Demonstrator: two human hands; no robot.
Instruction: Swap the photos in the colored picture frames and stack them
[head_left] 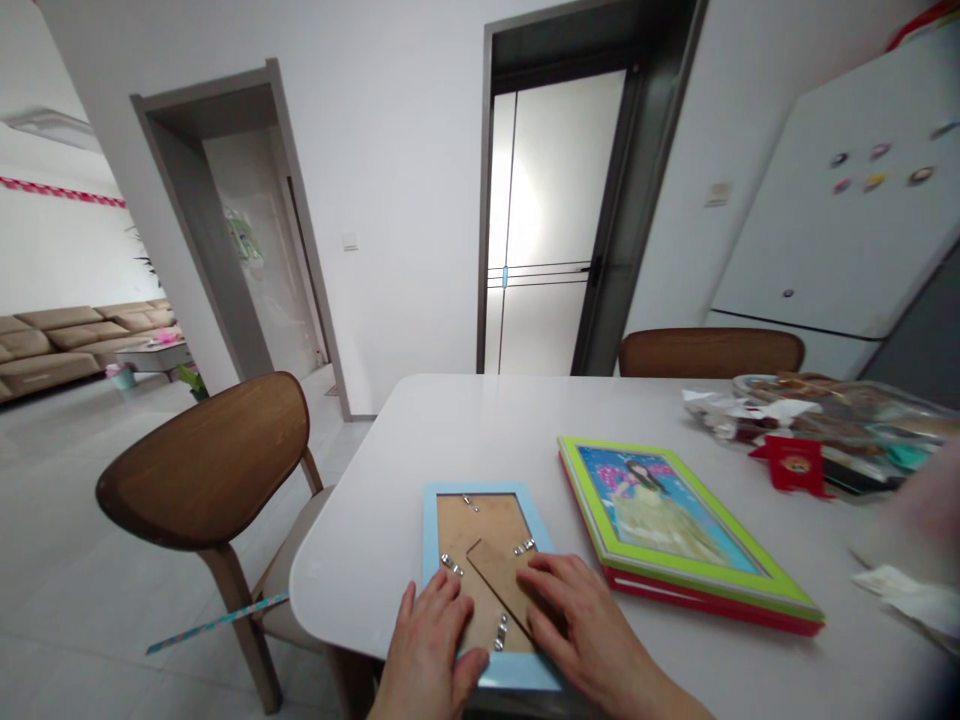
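A light blue photo frame [430, 520] lies face down at the near edge of the table. Its brown backing board [484, 520] faces up, with several small metal clips [501, 632] around its sides and a flat stand leg [499, 585] slanting across the middle. My left hand [431, 645] rests on the frame's left side, fingers stretched out flat and thumb by the bottom edge. On the right side, my right hand [589, 625] lies over the frame and backing with fingers apart, its fingertips beside the stand leg. What lies under my right palm is hidden.
A green-framed picture [675, 500] lies on a red-edged one to the right. Beyond are a red packet [795, 465] and clear plastic bags [847, 405]. Wooden chairs [217, 460] stand left and behind the white table [480, 420]. A pink blur [919, 500] shows at far right.
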